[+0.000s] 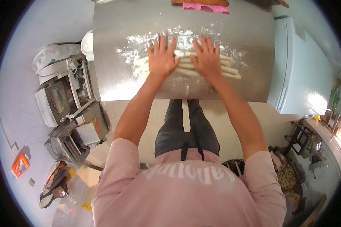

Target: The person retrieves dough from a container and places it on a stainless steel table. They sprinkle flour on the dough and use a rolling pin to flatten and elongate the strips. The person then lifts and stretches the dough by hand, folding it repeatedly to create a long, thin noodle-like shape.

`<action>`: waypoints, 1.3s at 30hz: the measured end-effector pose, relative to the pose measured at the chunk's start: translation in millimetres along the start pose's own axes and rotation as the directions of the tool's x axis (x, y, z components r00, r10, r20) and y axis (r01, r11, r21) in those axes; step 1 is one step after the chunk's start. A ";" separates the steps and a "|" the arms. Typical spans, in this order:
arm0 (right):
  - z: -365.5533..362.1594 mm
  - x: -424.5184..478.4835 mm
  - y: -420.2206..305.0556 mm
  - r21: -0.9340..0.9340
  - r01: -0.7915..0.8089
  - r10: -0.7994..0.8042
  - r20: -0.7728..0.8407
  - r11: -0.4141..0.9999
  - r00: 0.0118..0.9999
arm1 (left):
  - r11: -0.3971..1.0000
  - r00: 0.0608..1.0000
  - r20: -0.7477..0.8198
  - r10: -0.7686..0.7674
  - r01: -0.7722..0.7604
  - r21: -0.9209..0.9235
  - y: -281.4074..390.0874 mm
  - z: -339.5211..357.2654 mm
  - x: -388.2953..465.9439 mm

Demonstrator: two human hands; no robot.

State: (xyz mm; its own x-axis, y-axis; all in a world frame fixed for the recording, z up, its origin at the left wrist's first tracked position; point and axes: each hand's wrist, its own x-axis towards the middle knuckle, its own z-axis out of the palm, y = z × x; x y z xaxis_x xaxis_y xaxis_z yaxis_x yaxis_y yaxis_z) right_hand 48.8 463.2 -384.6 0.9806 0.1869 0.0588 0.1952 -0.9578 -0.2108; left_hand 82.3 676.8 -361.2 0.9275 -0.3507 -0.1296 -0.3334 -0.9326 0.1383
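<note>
Several long pale dough ropes (186,65) lie side by side across a steel worktop (119,31), near its front edge. My left hand (162,58) rests flat over their left part, fingers spread and pointing away from me. Over their right part lies my right hand (207,58), also flat with its fingers apart. Between the two hands the middle of the ropes shows, and their ends stick out on both sides. White flour (184,35) is scattered beyond and around the fingers. Both hands hide parts of the dough beneath them.
At the worktop's far edge lie a wooden rolling pin (207,2) and a pink cloth (206,8). A white bowl (87,44) with pale contents stands off the left edge, above metal machinery (59,102). On the right a white refrigerator (304,68) adjoins the worktop.
</note>
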 end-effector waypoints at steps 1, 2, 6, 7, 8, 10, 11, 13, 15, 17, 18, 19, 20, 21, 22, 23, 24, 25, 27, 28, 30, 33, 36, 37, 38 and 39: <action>-0.3 -6.8 -2.1 0.010 -0.033 0.033 0.037 0.999 0.999 | 0.999 0.998 -0.038 -0.039 0.039 0.007 -4.9 -1.2 4.3; -3.8 -18.6 -1.8 0.019 -0.065 0.064 0.074 0.998 0.995 | 1.000 1.000 -0.023 -0.006 0.006 -0.007 -5.2 -2.1 -7.9; -13.2 -70.5 20.8 0.039 -0.092 0.089 0.071 0.995 0.994 | 1.000 1.000 0.002 -0.025 0.025 -0.006 -33.6 5.2 -71.0; -18.3 -76.7 23.0 0.017 -0.103 0.101 0.093 0.995 0.991 | 0.996 0.996 0.010 -0.084 0.083 0.036 -46.8 2.3 -77.2; -20.3 -74.7 27.7 0.002 -0.108 0.108 0.043 0.994 0.993 | 0.987 0.990 0.016 -0.142 0.141 0.078 -59.4 1.0 -81.6; -19.2 -68.5 44.4 0.031 -0.087 0.088 -0.050 0.996 0.995 | 0.991 0.991 -0.020 -0.134 0.134 -0.012 -88.8 3.5 -79.3; -17.6 -65.9 51.7 0.045 -0.073 0.077 -0.097 0.996 0.992 | 0.990 0.990 -0.040 -0.132 0.130 -0.056 -97.7 7.0 -77.0; -18.1 -67.5 54.2 0.118 -0.052 0.064 -0.094 0.992 0.994 | 0.982 0.993 -0.051 -0.103 0.094 -0.161 -93.1 -4.1 -75.5; -18.8 -67.7 58.2 0.236 -0.085 0.087 0.002 0.968 0.996 | 0.961 0.992 0.060 -0.111 0.123 -0.250 -92.5 -9.2 -67.6; -18.2 -65.9 65.0 0.382 -0.189 0.121 0.195 0.905 0.973 | 0.959 1.000 0.021 0.004 0.002 -0.282 -103.7 -3.2 -59.3; -19.7 -61.2 69.1 0.351 -0.158 0.114 0.143 0.923 0.983 | 0.954 0.998 -0.005 0.061 -0.060 -0.294 -107.1 -5.7 -50.4; -21.1 -55.7 73.7 0.319 -0.129 0.105 0.090 0.939 0.990 | 0.973 0.996 -0.041 0.078 -0.085 -0.217 -108.6 -6.9 -39.4; -21.7 -49.7 77.4 0.285 -0.101 0.094 0.038 0.953 0.995 | 0.985 0.993 -0.074 0.097 -0.106 -0.138 -109.5 -7.8 -27.0; -23.4 -45.1 79.0 0.204 -0.083 0.082 0.011 0.975 0.997 | 0.990 0.988 -0.100 0.120 -0.127 -0.061 -105.5 -11.6 -17.8; -26.3 -36.7 79.6 0.123 -0.062 0.064 -0.014 0.990 0.998 | 0.990 0.990 -0.131 0.059 -0.075 -0.123 -86.7 -24.3 -6.0; -27.6 -30.5 78.4 0.041 -0.042 0.044 -0.038 0.998 0.998 | 0.982 0.978 -0.202 0.046 -0.081 -0.170 -71.2 -17.2 -1.9; -24.4 -25.0 70.5 0.064 -0.008 0.017 -0.130 0.998 0.991 | 0.972 0.960 -0.277 0.033 -0.095 -0.215 -55.6 -5.7 4.1; -16.6 -16.1 53.5 0.084 0.035 -0.015 -0.222 0.996 0.975 | 0.978 0.963 -0.266 0.047 -0.098 -0.185 -39.4 19.0 6.8; -1.5 4.3 20.9 0.119 0.035 -0.003 -0.257 0.992 0.966 | 0.983 0.998 0.004 0.064 -0.062 -0.174 26.1 4.4 20.7; -0.7 27.0 6.5 0.136 0.013 0.016 -0.211 0.991 0.977 | 0.994 0.998 -0.043 0.042 -0.046 -0.103 40.4 17.2 36.7; -1.6 76.4 5.6 0.037 -0.105 0.110 -0.247 0.994 0.963 | 0.999 0.993 -0.114 -0.015 0.010 -0.042 44.4 25.8 73.3; 9.6 50.4 11.8 0.005 -0.106 0.105 -0.192 0.994 0.976 | 0.994 0.996 -0.036 -0.081 0.078 -0.070 31.3 16.4 60.9; 12.7 38.0 35.9 -0.018 -0.080 0.076 -0.171 0.997 0.982 | 0.997 0.987 0.142 -0.070 0.073 -0.014 12.1 5.5 29.2; 11.2 23.9 30.0 -0.018 -0.086 0.083 -0.139 0.996 0.987 | 0.995 0.993 0.070 -0.099 0.099 -0.002 1.0 4.5 31.5; 11.2 30.1 38.7 -0.050 -0.102 0.094 -0.142 0.994 0.985 | 0.992 0.992 -0.002 -0.125 0.125 0.008 -12.4 7.0 43.9; -3.4 61.6 50.0 -0.083 -0.106 0.092 -0.160 0.991 0.983 | 0.987 0.983 -0.091 -0.157 0.160 0.018 -26.5 7.0 60.9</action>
State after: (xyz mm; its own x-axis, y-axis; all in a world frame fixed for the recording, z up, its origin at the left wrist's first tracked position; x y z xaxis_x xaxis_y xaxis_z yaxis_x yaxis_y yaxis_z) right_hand 118.9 426.1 -388.2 0.9790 0.0610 0.1943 0.0881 -0.9871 -0.1341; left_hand 146.4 679.6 -379.6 0.9799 -0.1904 -0.0597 -0.1841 -0.9780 0.0983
